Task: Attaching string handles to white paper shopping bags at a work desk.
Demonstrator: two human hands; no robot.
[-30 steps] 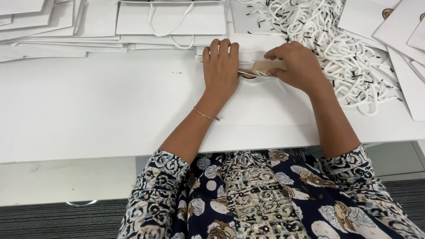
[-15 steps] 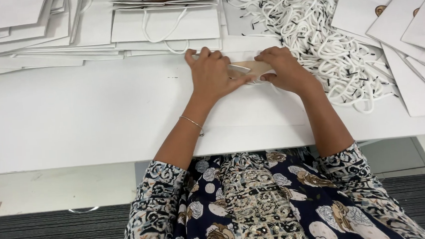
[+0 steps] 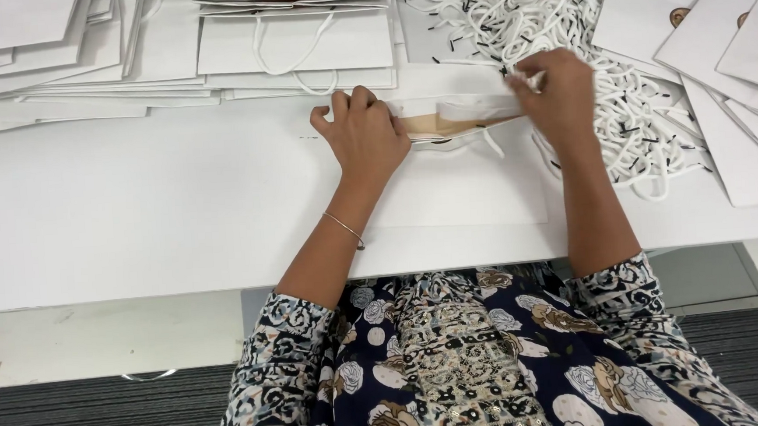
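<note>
A flat white paper bag (image 3: 465, 186) lies on the white table (image 3: 134, 219) in front of me, its mouth at the far end slightly open and tan inside. My left hand (image 3: 365, 135) presses down on the left part of the bag's mouth. My right hand (image 3: 558, 97) is at the right end of the mouth, fingers pinched on a white cord handle (image 3: 490, 138) that loops over the bag's upper part. A thin bracelet is on my left wrist.
A big tangle of white cord handles (image 3: 560, 18) lies behind and right of my right hand. Finished white bags with handles (image 3: 293, 34) are stacked at the back. Flat white bags lie fanned at the left (image 3: 27, 50) and right (image 3: 729, 60).
My right hand has moved right and away from my left hand, drawing the cord along the bag's mouth. The left hand stays pressed on the bag.
</note>
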